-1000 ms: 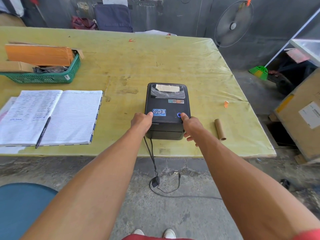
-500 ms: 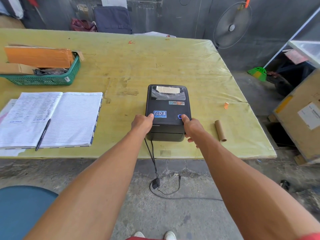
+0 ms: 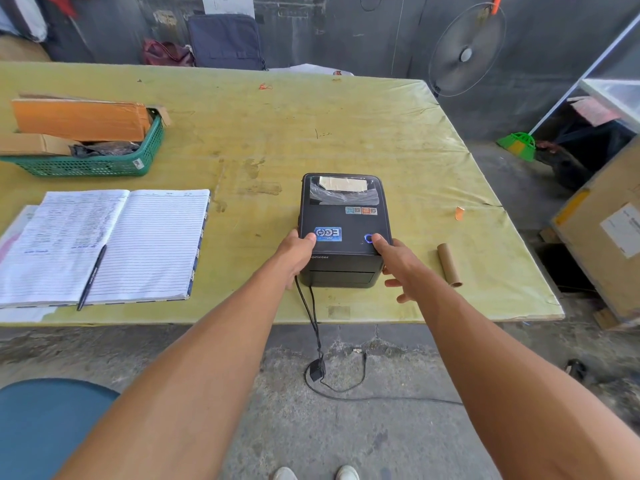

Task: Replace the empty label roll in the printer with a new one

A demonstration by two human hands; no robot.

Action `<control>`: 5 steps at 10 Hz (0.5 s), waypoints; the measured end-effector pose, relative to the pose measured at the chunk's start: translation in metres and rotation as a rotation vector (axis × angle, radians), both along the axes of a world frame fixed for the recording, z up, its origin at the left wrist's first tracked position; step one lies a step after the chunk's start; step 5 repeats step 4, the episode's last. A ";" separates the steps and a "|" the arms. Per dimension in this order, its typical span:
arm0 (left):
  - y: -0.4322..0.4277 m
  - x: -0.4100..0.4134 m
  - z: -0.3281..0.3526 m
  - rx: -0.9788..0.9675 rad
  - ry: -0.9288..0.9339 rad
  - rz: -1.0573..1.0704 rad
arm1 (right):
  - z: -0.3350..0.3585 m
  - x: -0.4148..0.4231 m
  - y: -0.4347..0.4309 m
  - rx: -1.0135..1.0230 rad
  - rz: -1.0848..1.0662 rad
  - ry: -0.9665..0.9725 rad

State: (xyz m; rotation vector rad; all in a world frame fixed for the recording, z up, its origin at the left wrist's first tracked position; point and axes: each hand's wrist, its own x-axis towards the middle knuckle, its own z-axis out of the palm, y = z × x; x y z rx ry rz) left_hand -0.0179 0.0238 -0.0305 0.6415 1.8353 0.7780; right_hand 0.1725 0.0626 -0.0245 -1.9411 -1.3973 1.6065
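you are gripping the black label printer (image 3: 343, 233) from both sides near the front edge of the table (image 3: 346, 133). your left hand (image 3: 294, 252) is wrapping the printer's left front corner, thumb lying on the smooth plastic lid beside a glossy blue sticker (image 3: 328, 234). your right hand (image 3: 398, 263) is clasping the right front corner, thumb resting right at the blue ring-lit button (image 3: 368, 238), the lower fingers (image 3: 398, 282) splaying loose below the casing. the printer is a boxy, round-cornered shape with its lid down; through the clear window (image 3: 343, 192) beyond your thumbs a pale roll is showing under crinkled film. just right of your right hand, apart from it, a bare cardboard core (image 3: 449, 265) is lying on its side, a plain brown tube. two thin black cables (image 3: 311, 313) are dropping from under your left hand to the rough concrete floor. well left of your left hand, a ruled notebook (image 3: 104, 244) is lying open with a pen (image 3: 91, 277) on it, and beyond that a green mesh plastic basket (image 3: 104, 164) is holding cardboard. the table's yellow-green covering is wrinkled and stained.
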 end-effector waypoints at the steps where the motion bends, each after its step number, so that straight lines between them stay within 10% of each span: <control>1: 0.000 -0.001 0.001 0.018 -0.005 -0.001 | 0.003 -0.003 -0.004 -0.005 -0.030 0.003; 5: -0.056 0.005 -0.013 0.271 0.250 0.312 | 0.009 -0.004 -0.018 0.391 -0.262 -0.039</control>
